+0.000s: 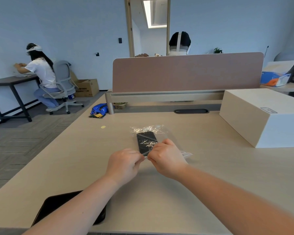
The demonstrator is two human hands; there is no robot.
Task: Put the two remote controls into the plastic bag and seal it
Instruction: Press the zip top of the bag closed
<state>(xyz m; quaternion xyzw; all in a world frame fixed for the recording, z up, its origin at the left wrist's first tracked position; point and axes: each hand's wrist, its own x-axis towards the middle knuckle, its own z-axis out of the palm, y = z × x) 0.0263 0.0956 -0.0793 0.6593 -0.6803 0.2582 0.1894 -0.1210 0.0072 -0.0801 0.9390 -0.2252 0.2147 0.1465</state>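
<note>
The plastic bag lies flat at the middle of the worktop, its long axis running from 12 o'clock down to 6 o'clock, crinkled and glinting along its far end. Inside it shows a dark remote control; whether one or two lie there cannot be told, as only a single black shape is clear through the film. The near edge of the bag is pinched between both hands. The left hand comes in from 7 o'clock, its fingers clenched on the bag's near edge. The right hand comes in from 4 o'clock, knuckles over the bag's near right part, its fingers grasping the same edge; the two hands' fingertips nearly touch.

At 7 o'clock of the bag, near the worktop's front edge, a flat black pad lies partly under the left forearm. At 2 o'clock stands a large pale box. At 12 o'clock rises a pink divider screen, and at 10 o'clock lie blue snack packets. Far off at 10 o'clock another person sits at a dark table.
</note>
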